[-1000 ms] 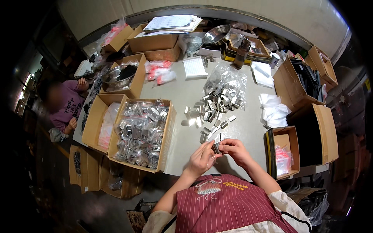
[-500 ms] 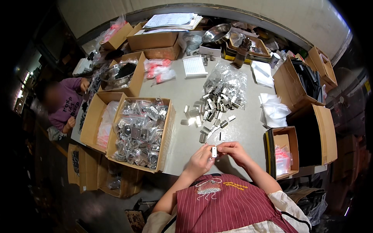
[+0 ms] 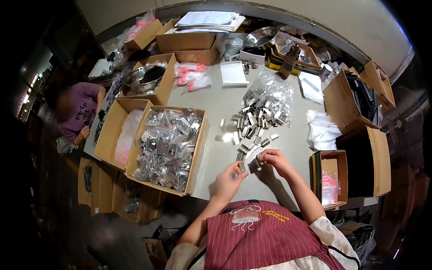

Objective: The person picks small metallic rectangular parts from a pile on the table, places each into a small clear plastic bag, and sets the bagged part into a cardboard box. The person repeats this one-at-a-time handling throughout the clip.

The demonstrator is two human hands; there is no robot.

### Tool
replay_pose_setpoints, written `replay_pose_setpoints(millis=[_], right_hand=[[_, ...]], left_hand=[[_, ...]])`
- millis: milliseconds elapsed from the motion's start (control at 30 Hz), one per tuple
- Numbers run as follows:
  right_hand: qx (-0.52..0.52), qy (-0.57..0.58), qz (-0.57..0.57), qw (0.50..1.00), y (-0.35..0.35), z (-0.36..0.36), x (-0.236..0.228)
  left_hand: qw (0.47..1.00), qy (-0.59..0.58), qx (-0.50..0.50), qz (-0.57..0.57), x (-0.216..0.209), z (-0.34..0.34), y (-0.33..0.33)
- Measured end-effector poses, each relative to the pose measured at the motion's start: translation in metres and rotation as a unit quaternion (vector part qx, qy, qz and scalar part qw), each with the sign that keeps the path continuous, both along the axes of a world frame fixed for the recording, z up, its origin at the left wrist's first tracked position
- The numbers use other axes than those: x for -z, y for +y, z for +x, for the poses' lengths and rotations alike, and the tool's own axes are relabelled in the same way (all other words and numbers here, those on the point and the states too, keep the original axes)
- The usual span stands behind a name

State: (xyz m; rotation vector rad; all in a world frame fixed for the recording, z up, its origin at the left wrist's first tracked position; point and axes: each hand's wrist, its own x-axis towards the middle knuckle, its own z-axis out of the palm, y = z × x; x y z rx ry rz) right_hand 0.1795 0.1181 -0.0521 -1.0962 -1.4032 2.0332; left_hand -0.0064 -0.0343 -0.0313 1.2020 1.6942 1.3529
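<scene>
Close to the table's near edge, my left hand (image 3: 229,181) pinches a small metal bracket (image 3: 242,167) between thumb and fingers. A little to its right and slightly farther away, my right hand (image 3: 275,161) is closed on another small metal piece (image 3: 258,163), darker and partly hidden by the fingertips. Just beyond both hands spreads a loose pile of shiny bent metal brackets (image 3: 253,121). The pile spills out beside a large clear plastic bag (image 3: 279,96), which has more pieces at its mouth.
At left, a cardboard box (image 3: 198,157) holds many bagged metal parts, next to an open box (image 3: 104,135) of clear bags. White sheets (image 3: 321,130) and a small box (image 3: 344,166) with red-edged bags stand at right. A person in purple (image 3: 83,105) sits far left.
My hands have drawn apart from the white-faced piece between them. The right hand has moved forward to the pile's near edge and grips a metal piece; the left keeps its bracket.
</scene>
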Motion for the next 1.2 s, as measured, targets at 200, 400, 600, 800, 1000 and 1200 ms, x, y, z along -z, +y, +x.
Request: replay_pose_setpoints(millis=[200, 400, 600, 800, 1000, 1200], right_hand=[[-0.070, -0.008, -0.046, 0.996, -0.022, 0.000, -0.031], [-0.088, 0.005, -0.037, 0.995, -0.027, 0.000, -0.030], [-0.108, 0.006, -0.013, 0.994, -0.031, -0.001, -0.021], [-0.015, -0.299, 0.374, 0.878, 0.027, -0.006, 0.007], [0.050, -0.388, 0.504, 0.770, 0.048, -0.010, 0.031], [0.036, -0.290, 0.335, 0.896, 0.052, 0.002, 0.036]], left_hand=[[0.995, -0.096, 0.021, 0.019, -0.006, 0.009, 0.003], [0.991, 0.030, 0.091, 0.096, -0.005, 0.009, 0.009], [0.966, 0.157, 0.100, 0.178, 0.010, 0.002, 0.011], [0.995, 0.062, 0.024, 0.068, -0.003, 0.003, 0.004], [0.992, 0.058, -0.024, 0.106, 0.000, 0.002, 0.004], [0.996, 0.022, -0.039, 0.073, 0.007, 0.003, 0.000]])
